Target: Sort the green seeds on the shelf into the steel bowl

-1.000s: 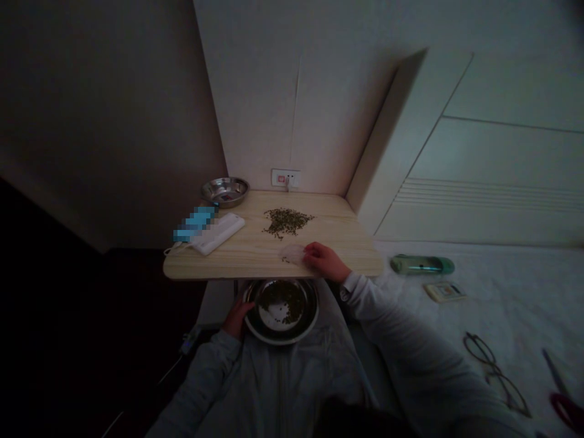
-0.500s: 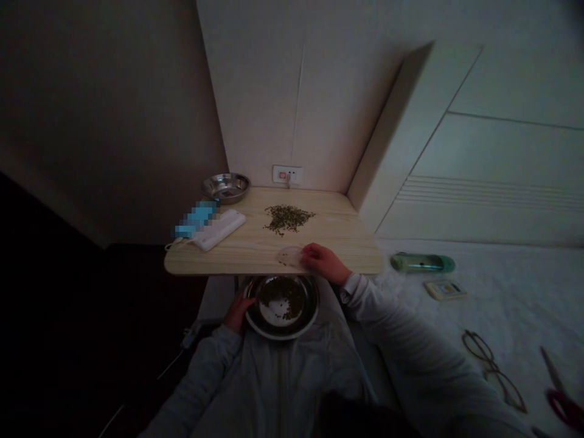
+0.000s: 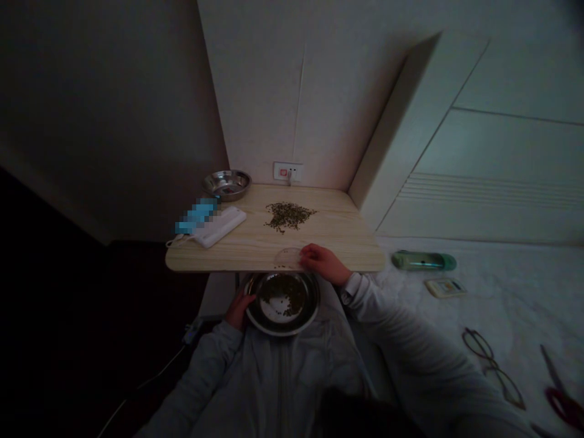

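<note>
My left hand [image 3: 238, 309] grips the left rim of a steel bowl [image 3: 281, 302] held just below the front edge of a small wooden table [image 3: 337, 240]. The bowl holds some small dark green beans. My right hand [image 3: 322, 263] rests closed at the table's front edge, its fingers on a small clear round lid or card [image 3: 288, 258] that lies over a few beans at the very edge. Farther back on the table lies a pile of the same beans [image 3: 288, 215].
A second steel bowl [image 3: 227, 184] stands at the table's back left, a white power strip [image 3: 219, 225] beside it. A wall socket [image 3: 287, 172] is behind. On the white bed at right lie a green bottle [image 3: 422, 261], a small card [image 3: 444, 287], glasses [image 3: 495, 368] and scissors [image 3: 559, 392].
My right hand has slid the clear piece and the beans under it toward the table's front edge. The bowl and left hand stay put below the edge.
</note>
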